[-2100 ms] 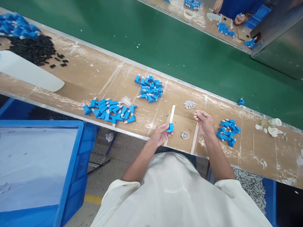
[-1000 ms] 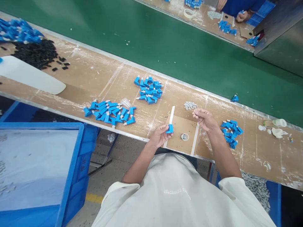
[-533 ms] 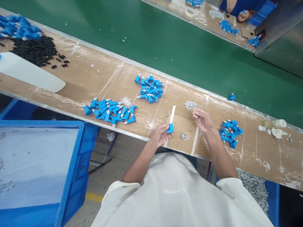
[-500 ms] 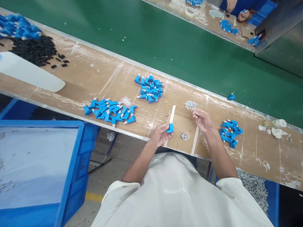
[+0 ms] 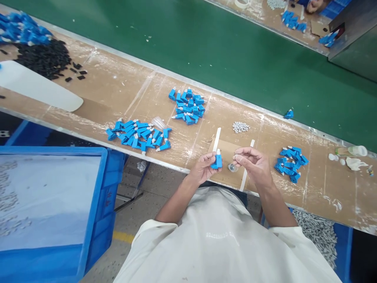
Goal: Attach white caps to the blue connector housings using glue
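Note:
My left hand [image 5: 202, 168] is closed on a blue plastic part [image 5: 218, 162] with a white tip pointing up, held over a cardboard sheet [image 5: 225, 179]. To its right, my right hand [image 5: 255, 165] pinches thumb and forefinger together; whatever is between them is too small to make out. Just under those fingertips stands a small clear cup [image 5: 232, 168], partly covered by the hand. Beyond it, on the table, lies a little heap of small grey pieces [image 5: 240, 127].
Blue parts lie in groups left [image 5: 138, 135], behind [image 5: 188, 107] and right [image 5: 291, 163]. Far left are a black-piece heap [image 5: 44, 59] and a white board [image 5: 41, 88]. A blue crate [image 5: 100, 188] stands below left. Another person's hand [image 5: 314, 5] shows across the green surface [image 5: 188, 55].
My right hand has moved from beside the grey heap toward me, closer to the left hand and above the cup. In my left hand, the blue part has turned so its white tip shows upward.

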Demonstrator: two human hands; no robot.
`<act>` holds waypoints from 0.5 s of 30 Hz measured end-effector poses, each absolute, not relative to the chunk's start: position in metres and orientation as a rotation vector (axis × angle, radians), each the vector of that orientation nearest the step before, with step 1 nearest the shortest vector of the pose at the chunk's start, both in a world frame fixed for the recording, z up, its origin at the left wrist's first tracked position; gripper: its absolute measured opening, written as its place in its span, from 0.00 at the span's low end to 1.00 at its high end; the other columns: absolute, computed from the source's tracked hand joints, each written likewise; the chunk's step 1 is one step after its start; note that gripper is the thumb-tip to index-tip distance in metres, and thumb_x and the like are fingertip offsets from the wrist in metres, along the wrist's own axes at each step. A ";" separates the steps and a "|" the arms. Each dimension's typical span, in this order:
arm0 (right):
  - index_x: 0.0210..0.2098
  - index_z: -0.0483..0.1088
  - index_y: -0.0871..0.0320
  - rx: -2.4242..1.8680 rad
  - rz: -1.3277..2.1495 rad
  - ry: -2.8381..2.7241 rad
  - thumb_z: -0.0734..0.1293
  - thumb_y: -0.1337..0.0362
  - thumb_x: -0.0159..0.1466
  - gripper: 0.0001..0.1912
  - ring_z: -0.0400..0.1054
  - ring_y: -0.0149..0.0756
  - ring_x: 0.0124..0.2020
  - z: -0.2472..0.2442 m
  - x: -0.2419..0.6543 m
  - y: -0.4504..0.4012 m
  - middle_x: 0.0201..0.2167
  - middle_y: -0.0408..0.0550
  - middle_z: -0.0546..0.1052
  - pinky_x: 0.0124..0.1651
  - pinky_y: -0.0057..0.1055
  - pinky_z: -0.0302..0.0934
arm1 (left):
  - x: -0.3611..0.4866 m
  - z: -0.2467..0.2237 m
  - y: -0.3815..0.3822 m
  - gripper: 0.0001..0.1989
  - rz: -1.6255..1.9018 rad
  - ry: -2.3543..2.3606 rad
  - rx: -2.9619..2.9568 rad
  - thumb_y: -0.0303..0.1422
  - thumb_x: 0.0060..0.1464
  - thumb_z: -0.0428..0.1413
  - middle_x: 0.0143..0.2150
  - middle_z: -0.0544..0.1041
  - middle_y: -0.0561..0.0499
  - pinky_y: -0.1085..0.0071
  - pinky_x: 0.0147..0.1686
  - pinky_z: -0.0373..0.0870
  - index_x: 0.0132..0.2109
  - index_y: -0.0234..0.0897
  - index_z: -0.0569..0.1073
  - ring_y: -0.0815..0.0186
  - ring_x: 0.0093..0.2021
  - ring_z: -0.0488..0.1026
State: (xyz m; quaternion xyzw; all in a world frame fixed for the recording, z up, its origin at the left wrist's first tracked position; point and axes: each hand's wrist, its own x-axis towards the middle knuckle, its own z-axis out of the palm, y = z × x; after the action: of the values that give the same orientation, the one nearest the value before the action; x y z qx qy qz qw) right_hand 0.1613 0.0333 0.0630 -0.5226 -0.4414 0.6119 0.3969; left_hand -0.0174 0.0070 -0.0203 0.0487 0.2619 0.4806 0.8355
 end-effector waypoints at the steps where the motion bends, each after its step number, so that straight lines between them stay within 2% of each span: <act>1: 0.35 0.80 0.56 -1.314 1.559 -1.122 0.82 0.50 0.50 0.20 0.78 0.35 0.26 0.066 0.160 0.029 0.27 0.46 0.82 0.30 0.29 0.74 | -0.018 -0.016 0.005 0.20 1.004 0.540 0.129 0.36 0.43 0.73 0.31 0.76 0.50 0.72 0.29 0.72 0.38 0.31 0.75 0.68 0.29 0.75; 6: 0.34 0.80 0.55 -1.245 1.587 -1.112 0.82 0.52 0.51 0.17 0.78 0.34 0.26 0.071 0.158 0.020 0.27 0.46 0.83 0.30 0.29 0.75 | -0.020 -0.005 0.000 0.25 0.942 0.487 0.260 0.44 0.43 0.73 0.32 0.77 0.46 0.69 0.30 0.71 0.38 0.29 0.76 0.66 0.29 0.73; 11: 0.33 0.80 0.56 -1.252 1.586 -1.124 0.82 0.51 0.51 0.18 0.79 0.36 0.27 0.071 0.160 0.016 0.27 0.46 0.83 0.30 0.29 0.76 | -0.017 -0.002 -0.002 0.26 0.934 0.492 0.272 0.46 0.41 0.74 0.28 0.76 0.48 0.73 0.25 0.67 0.38 0.29 0.77 0.68 0.26 0.72; 15: 0.33 0.80 0.56 -1.263 1.556 -1.129 0.82 0.50 0.51 0.19 0.79 0.36 0.26 0.072 0.161 0.014 0.26 0.46 0.83 0.29 0.30 0.76 | -0.012 0.002 -0.001 0.27 0.927 0.495 0.261 0.46 0.39 0.75 0.29 0.76 0.47 0.72 0.25 0.68 0.37 0.29 0.76 0.68 0.25 0.73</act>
State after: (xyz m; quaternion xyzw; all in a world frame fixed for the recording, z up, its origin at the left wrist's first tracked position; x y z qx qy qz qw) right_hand 0.1611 0.0144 0.0720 -0.5012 -0.4481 0.6173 0.4085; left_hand -0.0124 -0.0013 0.0023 0.1241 0.2355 0.4410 0.8571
